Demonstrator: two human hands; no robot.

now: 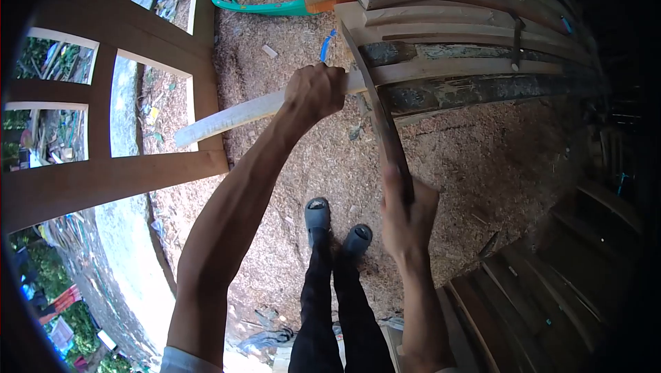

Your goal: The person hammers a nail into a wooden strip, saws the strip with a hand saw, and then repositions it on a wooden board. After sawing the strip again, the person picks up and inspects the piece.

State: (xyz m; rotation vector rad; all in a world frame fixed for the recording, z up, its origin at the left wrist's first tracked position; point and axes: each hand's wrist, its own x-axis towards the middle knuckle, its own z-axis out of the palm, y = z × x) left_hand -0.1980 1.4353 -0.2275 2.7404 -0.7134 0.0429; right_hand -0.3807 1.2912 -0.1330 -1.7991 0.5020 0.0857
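Observation:
My left hand (314, 90) is closed around a long pale wooden strip (234, 119), a short way left of the saw. The strip's near-left end sticks out free, while its right part lies across the dark rough beams (475, 90). In my right hand (411, 218) is a hand saw (387, 125), with the fingers wrapped round its handle. Its long blade runs away from me and crosses the strip just right of my left hand. Motion slightly blurs the right hand, and its grip covers most of the handle.
Stacked boards (441, 18) rest at the upper right, with a hammer (516, 42) across them. A brown wooden frame (200, 165) with openings stands at left. A green plastic piece (275, 6) is at the back. Sawdust and shavings (275, 263) cover the ground; more planks (509, 304) lie lower right.

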